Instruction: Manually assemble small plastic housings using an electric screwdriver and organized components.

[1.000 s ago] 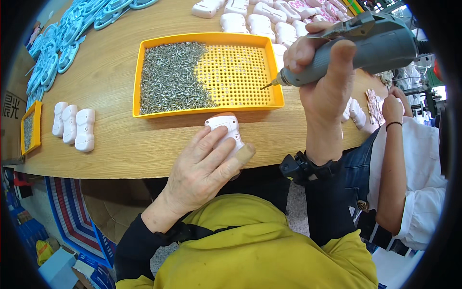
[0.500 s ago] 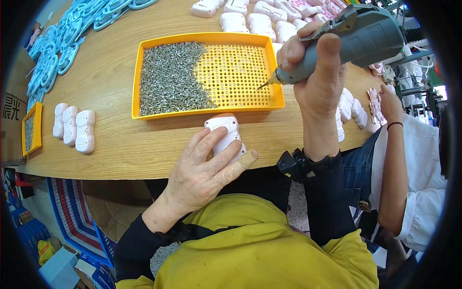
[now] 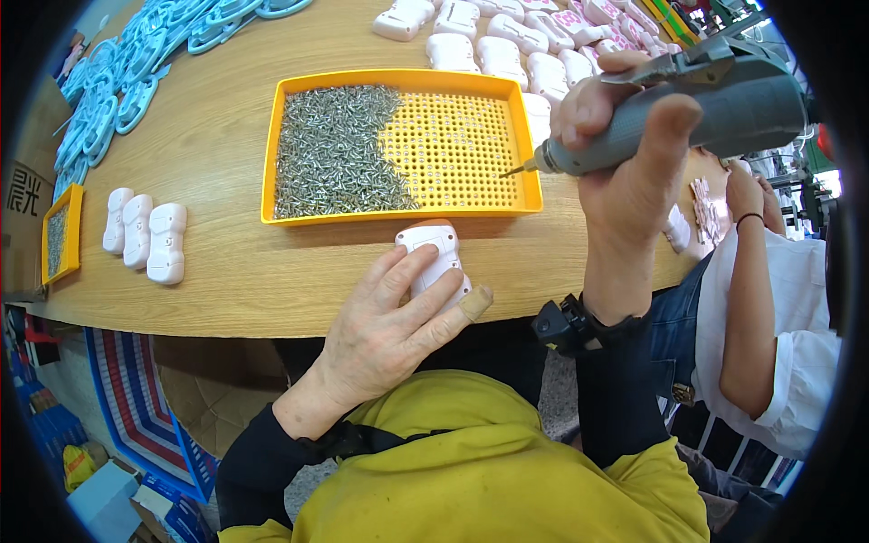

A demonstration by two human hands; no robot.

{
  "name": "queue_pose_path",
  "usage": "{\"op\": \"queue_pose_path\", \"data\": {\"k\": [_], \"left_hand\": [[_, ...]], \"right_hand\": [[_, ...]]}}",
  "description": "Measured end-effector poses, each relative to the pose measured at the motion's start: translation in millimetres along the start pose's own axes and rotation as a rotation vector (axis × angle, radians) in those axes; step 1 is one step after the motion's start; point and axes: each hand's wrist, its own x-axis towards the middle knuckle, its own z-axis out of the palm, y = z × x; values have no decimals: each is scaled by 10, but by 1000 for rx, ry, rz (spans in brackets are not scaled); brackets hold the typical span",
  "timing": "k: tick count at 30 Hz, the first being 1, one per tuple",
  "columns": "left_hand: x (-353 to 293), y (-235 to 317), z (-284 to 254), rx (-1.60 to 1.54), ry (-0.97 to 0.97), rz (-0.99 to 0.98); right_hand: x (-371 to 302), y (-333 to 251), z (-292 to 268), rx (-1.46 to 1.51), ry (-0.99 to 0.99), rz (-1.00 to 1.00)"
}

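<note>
White waisted plastic casing [image 3: 438,242]: on the worktop [image 3: 226,281], near edge, just nearside of the yellow screw tray [image 3: 362,217] | Left hand [image 3: 380,321]: fingers grasping the casing | Right hand [image 3: 629,199]: fingers clenched round electric screwdriver [image 3: 625,131], bit over tray's right part | Handling: casing looks light, stiff, slightly slippery; best held by its narrowed sides

Two bold, dark characters [image 3: 24,188] stand side by side on the wall of the brown cardboard box [image 3: 23,237] at the far left, just beside the small yellow tray [image 3: 76,226] on the worktop [image 3: 226,299]. They are large against the brown board. Lower left, any print on the blue box [image 3: 174,518] is too small to make out.
</note>
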Motion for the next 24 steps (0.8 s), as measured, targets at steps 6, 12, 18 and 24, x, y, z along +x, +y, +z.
{"op": "queue_pose_path", "data": {"k": [6, 12, 18, 24], "left_hand": [[17, 0, -7, -4, -11, -9], [8, -7, -2, -7, -17, -16], [18, -7, -3, -11, -18, -15], [17, -16, -6, -6, -4, -12]], "right_hand": [[-99, 55, 129, -38, -42, 78], [-115, 111, 151, -49, -22, 83], [-131, 98, 177, -56, -12, 84], [-145, 97, 189, -68, -49, 100]]}}
